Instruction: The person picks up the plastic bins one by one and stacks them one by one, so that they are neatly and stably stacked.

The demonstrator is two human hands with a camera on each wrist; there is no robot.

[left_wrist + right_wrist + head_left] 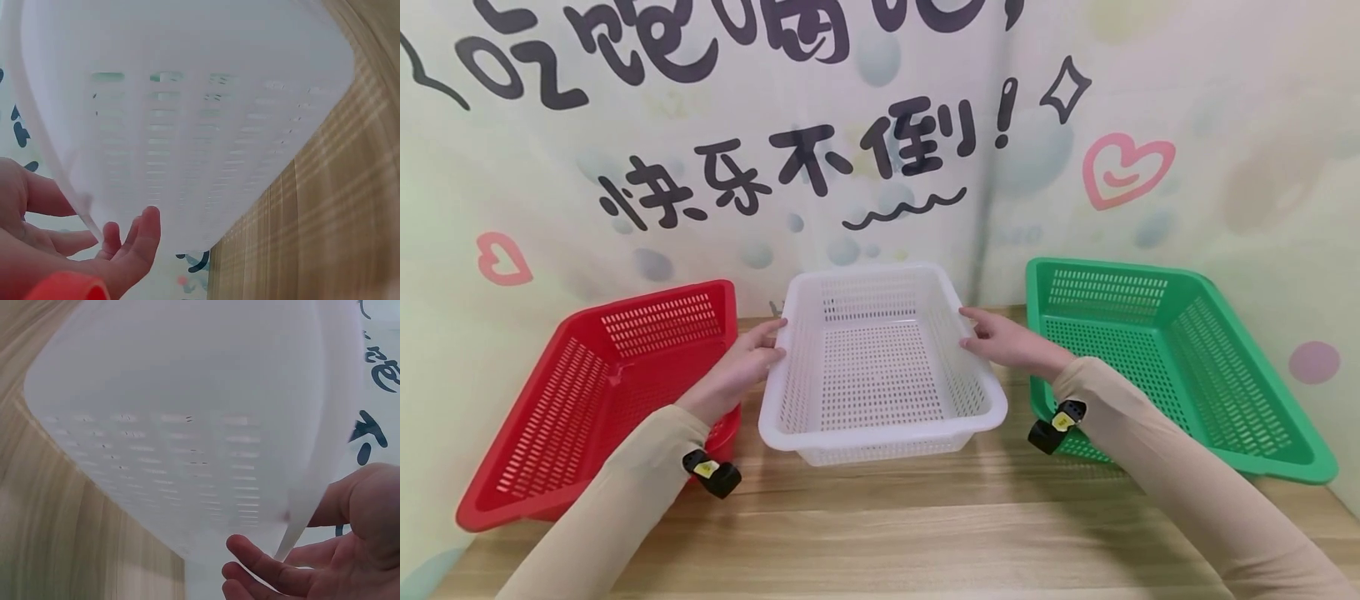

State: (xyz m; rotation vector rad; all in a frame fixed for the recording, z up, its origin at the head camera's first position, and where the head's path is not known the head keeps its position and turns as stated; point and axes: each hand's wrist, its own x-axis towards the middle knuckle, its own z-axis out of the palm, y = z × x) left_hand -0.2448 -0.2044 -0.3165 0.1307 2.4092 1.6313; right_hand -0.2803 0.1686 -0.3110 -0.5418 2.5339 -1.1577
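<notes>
1. Left hand (737, 375) is gripping the white basket (880, 367) by its left rim.
2. Right hand (1013, 342) is gripping the opposite rim.
3. White basket is sitting between the red basket (625, 392) and the green basket (1172, 375).

The white basket (880, 433), red basket (640, 392) and green basket (1120, 358) look smooth plastic, the tabletop (880, 542) wood-grained.

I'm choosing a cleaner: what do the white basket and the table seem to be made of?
White basket: most likely molded plastic, smooth and slightly translucent; its slots and rounded rim look formed in one piece.
Table: wood or wood-look laminate, fairly smooth; brown grain shows, but which it is can't be told.
</notes>
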